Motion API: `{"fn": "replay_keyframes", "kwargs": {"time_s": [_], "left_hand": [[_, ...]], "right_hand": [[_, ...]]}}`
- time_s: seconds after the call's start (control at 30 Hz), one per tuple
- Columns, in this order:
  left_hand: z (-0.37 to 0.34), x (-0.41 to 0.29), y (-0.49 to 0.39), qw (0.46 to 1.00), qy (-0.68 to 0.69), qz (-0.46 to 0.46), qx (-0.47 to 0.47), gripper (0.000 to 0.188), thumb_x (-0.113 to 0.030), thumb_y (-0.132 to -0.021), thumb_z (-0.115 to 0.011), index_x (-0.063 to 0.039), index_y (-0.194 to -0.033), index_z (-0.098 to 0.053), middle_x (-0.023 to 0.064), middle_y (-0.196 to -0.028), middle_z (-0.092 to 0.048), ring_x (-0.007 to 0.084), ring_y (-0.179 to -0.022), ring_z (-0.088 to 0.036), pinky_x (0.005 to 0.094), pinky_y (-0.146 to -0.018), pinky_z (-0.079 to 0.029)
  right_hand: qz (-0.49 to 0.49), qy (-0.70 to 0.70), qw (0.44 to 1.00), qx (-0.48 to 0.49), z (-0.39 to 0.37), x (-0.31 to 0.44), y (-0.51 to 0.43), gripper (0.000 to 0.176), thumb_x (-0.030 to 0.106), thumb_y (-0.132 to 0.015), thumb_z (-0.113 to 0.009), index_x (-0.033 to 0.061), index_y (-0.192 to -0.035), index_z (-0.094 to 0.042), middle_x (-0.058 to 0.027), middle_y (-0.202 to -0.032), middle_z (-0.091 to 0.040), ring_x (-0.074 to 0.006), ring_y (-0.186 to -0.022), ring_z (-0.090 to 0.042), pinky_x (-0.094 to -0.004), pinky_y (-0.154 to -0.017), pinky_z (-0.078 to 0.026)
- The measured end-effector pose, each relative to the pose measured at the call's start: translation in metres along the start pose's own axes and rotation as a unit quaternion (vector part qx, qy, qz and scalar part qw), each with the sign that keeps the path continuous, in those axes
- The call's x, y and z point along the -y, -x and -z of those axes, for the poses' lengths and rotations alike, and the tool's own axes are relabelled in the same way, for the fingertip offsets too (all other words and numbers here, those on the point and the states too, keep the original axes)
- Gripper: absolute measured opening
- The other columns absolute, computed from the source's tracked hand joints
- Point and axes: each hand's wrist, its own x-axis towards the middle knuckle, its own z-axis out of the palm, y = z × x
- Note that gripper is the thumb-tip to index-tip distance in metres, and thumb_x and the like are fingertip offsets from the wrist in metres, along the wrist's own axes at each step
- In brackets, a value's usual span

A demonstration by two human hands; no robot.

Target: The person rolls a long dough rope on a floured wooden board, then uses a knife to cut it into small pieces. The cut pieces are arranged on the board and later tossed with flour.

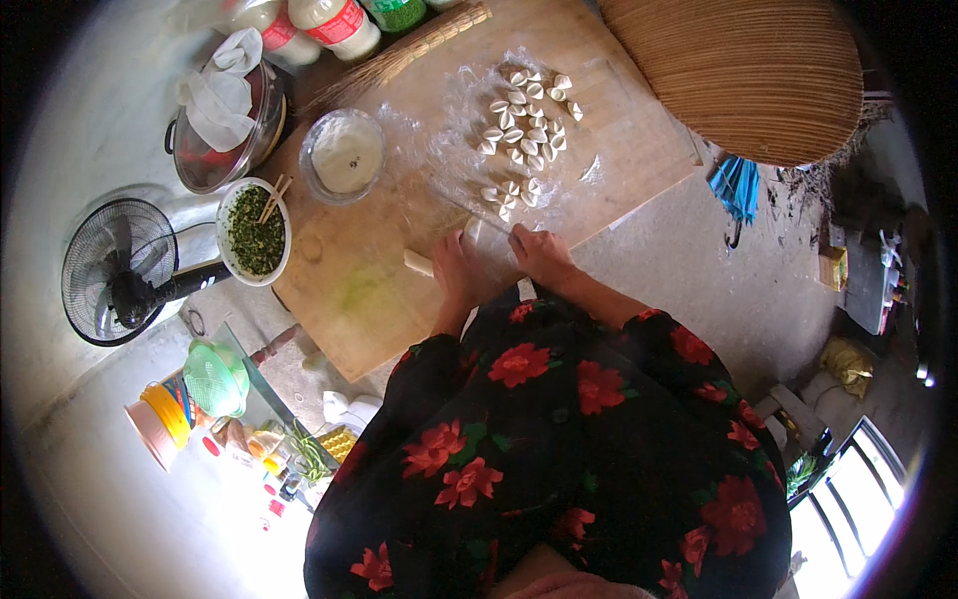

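Note:
My left hand (456, 268) rests over a roll of dough (418, 262), whose ends show on both sides of the fingers. In my right hand (542, 256) is the handle of a knife. The knife blade (479, 216) points away to the upper left, close beside the roll's right end. Just beyond the blade lies a small group of cut dough pieces (509, 196). Farther off, many more dough pieces (528, 123) are spread on the floured wooden board (359, 254). My fingers hide the roll's middle.
A bowl of flour (346, 153) sits on the board's left part. Beside it stands a white bowl of chopped green filling (254, 232) with chopsticks (275, 199). A straw brush (404, 56) lies along the far edge. A fan (123, 273) is at left, a round ribbed tray (748, 75) at upper right.

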Motion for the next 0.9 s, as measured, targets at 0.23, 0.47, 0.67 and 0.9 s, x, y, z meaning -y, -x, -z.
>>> {"fn": "replay_keyframes", "kwargs": {"time_s": [0.23,0.47,0.67,0.9], "left_hand": [[0.006,0.004,-0.002,0.999,0.041,-0.014,0.006,0.029,-0.024,-0.095,-0.064,-0.004,-0.115,-0.063,0.0187,-0.108,-0.065,0.0407,-0.105,-0.061,0.051,-0.09,-0.048],[0.005,0.003,-0.002,0.999,0.047,-0.001,0.001,0.027,-0.024,-0.094,-0.064,-0.003,-0.111,-0.065,0.0185,-0.107,-0.065,0.0405,-0.104,-0.062,0.0507,-0.089,-0.049],[0.004,0.002,-0.003,0.998,0.069,-0.008,-0.011,0.024,-0.023,-0.094,-0.064,-0.003,-0.108,-0.064,0.0183,-0.105,-0.064,0.0404,-0.102,-0.062,0.051,-0.087,-0.048],[0.002,0.006,-0.004,0.998,0.068,-0.008,0.0,0.025,-0.023,-0.093,-0.065,-0.004,-0.109,-0.064,0.0181,-0.106,-0.064,0.0403,-0.103,-0.061,0.0508,-0.086,-0.049]], "right_hand": [[0.062,0.071,0.995,0.032,-0.004,0.011,-0.002,0.016,0.024,-0.098,-0.056,0.0078,-0.098,-0.058,-0.021,-0.073,-0.069,-0.0435,-0.071,-0.07,-0.0572,-0.063,-0.053],[0.069,0.106,0.989,0.082,-0.003,0.01,-0.009,0.019,0.019,-0.096,-0.054,0.0032,-0.105,-0.054,-0.0231,-0.08,-0.072,-0.0428,-0.076,-0.073,-0.0545,-0.066,-0.058],[0.067,0.113,0.987,0.087,0.001,0.013,-0.011,0.019,0.019,-0.096,-0.054,0.0031,-0.105,-0.053,-0.0229,-0.08,-0.072,-0.0431,-0.076,-0.073,-0.0543,-0.066,-0.058],[0.057,0.111,0.987,0.102,0.005,0.016,-0.012,0.018,0.019,-0.096,-0.054,0.0034,-0.104,-0.054,-0.0233,-0.081,-0.072,-0.0439,-0.078,-0.073,-0.0564,-0.068,-0.058]]}}
